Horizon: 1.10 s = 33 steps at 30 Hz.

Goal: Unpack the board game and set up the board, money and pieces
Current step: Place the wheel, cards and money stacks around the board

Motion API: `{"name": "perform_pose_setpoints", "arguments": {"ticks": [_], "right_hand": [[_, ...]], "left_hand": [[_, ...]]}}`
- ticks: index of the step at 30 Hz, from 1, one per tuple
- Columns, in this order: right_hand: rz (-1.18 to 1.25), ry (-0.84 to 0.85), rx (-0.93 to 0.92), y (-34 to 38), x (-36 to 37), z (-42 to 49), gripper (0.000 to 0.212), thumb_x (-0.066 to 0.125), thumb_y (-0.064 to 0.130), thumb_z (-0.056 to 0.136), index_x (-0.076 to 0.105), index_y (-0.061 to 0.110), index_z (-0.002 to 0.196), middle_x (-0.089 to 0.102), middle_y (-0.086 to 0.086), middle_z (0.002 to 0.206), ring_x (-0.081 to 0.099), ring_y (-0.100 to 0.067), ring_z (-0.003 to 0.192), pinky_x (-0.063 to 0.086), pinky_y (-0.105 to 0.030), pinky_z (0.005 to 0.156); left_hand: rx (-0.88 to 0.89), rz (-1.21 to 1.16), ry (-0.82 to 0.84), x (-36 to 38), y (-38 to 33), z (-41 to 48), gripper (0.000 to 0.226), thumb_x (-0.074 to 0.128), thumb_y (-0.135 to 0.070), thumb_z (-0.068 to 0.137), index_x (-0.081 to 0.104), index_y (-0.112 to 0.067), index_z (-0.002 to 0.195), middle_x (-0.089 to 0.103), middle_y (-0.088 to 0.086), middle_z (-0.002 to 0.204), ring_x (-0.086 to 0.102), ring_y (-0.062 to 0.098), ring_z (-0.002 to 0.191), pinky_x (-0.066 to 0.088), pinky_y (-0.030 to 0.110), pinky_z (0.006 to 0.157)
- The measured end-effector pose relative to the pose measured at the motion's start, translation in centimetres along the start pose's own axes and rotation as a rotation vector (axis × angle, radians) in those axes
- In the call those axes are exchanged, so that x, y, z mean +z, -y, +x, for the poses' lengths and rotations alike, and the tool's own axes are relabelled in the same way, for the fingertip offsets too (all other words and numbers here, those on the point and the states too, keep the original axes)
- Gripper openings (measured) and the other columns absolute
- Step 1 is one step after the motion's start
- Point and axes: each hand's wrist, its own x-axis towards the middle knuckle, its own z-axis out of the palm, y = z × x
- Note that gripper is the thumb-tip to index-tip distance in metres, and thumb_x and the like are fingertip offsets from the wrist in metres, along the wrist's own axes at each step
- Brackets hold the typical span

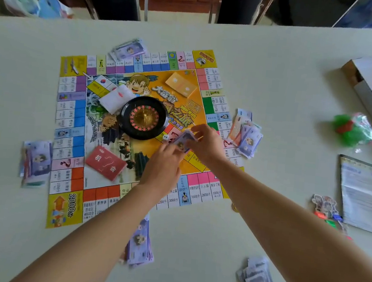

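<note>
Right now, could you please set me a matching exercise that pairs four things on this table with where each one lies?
Things:
1. roulette wheel
2. red card deck
3. white die
4. bag of green pieces

Places:
A. on the bare table, right of the board
B. middle of the board
C. on the board, just beside the wheel's near rim
D. near-left part of the board's centre picture

Pairs: 1-B, 2-D, 3-C, 4-A.
</note>
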Motion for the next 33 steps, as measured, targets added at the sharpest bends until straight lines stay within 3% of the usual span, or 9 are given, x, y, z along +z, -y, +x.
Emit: {"name": "perform_pose_setpoints", "arguments": {"ticks": [3,7,10,13,18,22,27,30,33], "right_hand": [[-0.074,-0.126,-0.177,-0.4,0.6,-0.7,0.021,0.065,0.01,0.084,0.067,0.014,0.105,0.053,-0.003,0.104,0.052,-0.016,0.088,0.043,-0.023,0.066],[-0.191,0.012,-0.25,-0.8,1.0,-1.6,0.026,0.057,0.007,0.09,0.071,0.011,0.112,0.062,-0.012,0.104,0.059,-0.028,0.089,0.051,-0.038,0.071],[-0.182,0.079,-0.186,-0.4,0.0,-2.0,0.032,0.054,0.006,0.091,0.065,0.011,0.121,0.064,-0.01,0.114,0.06,-0.023,0.097,0.046,-0.029,0.076],[-0.097,0.101,-0.164,-0.8,-1.9,-3.5,0.035,0.053,0.002,0.089,0.064,0.011,0.121,0.066,-0.007,0.115,0.06,-0.018,0.095,0.05,-0.031,0.084],[0.006,0.105,-0.104,-5.3,-5.4,-8.4,0.027,0.052,0.004,0.089,0.07,0.016,0.105,0.069,-0.004,0.098,0.06,-0.016,0.081,0.052,-0.032,0.077],[-0.047,0.239,-0.042,-9.5,-8.7,-13.2,0.018,0.055,0.007,0.086,0.068,0.02,0.09,0.069,-0.005,0.086,0.065,-0.022,0.074,0.049,-0.025,0.061],[-0.226,0.305,0.034,-14.6,-11.1,-18.7,0.004,0.061,0.018,0.081,0.06,0.019,0.085,0.069,-0.008,0.089,0.067,-0.028,0.084,0.051,-0.031,0.068],[-0.32,0.279,0.098,-16.9,-11.2,-22.5,0.035,0.066,0.031,0.083,0.055,0.01,0.108,0.06,-0.01,0.104,0.059,-0.03,0.098,0.039,-0.028,0.067],[-0.413,0.336,0.071,-18.0,-9.7,-25.4,0.059,0.067,0.038,0.084,0.042,0.001,0.123,0.05,-0.015,0.123,0.049,-0.031,0.114,0.038,-0.029,0.084]], "left_hand": [[-0.032,-0.06,-0.001,0.3,0.2,0.2,0.042,0.054,-0.013,0.092,0.051,-0.016,0.134,0.047,0.004,0.139,0.035,0.024,0.133,0.034,0.034,0.112],[-0.032,-0.079,-0.027,0.3,0.1,-0.2,0.046,0.055,-0.011,0.091,0.049,-0.017,0.136,0.047,0.005,0.138,0.037,0.027,0.131,0.035,0.037,0.11],[-0.057,0.002,0.018,0.1,-0.1,-0.2,0.044,0.053,-0.017,0.092,0.047,-0.02,0.136,0.044,0.003,0.138,0.038,0.024,0.128,0.036,0.036,0.105],[-0.08,-0.03,0.051,-0.1,-0.4,-0.6,0.045,0.054,-0.018,0.091,0.048,-0.018,0.136,0.043,0.003,0.136,0.04,0.023,0.123,0.036,0.035,0.101],[-0.076,-0.075,-0.118,0.7,-4.3,-3.7,0.036,0.063,-0.012,0.085,0.061,-0.016,0.121,0.051,0.006,0.122,0.045,0.025,0.114,0.039,0.035,0.094],[-0.079,-0.168,0.005,3.6,-10.9,-8.0,0.022,0.056,-0.016,0.089,0.063,-0.021,0.109,0.058,0.0,0.11,0.056,0.021,0.102,0.046,0.032,0.079],[-0.412,-0.125,0.119,7.7,-18.0,-13.4,0.017,0.053,-0.029,0.088,0.064,-0.018,0.092,0.07,0.004,0.096,0.063,0.03,0.093,0.046,0.03,0.069],[-0.588,-0.216,0.151,9.7,-20.5,-15.8,0.021,0.056,-0.036,0.089,0.063,-0.017,0.094,0.071,0.006,0.096,0.064,0.031,0.094,0.047,0.031,0.073],[-0.67,-0.352,0.079,10.4,-22.2,-17.1,0.024,0.054,-0.031,0.094,0.06,-0.012,0.106,0.069,0.009,0.107,0.062,0.03,0.103,0.044,0.032,0.08]]}}
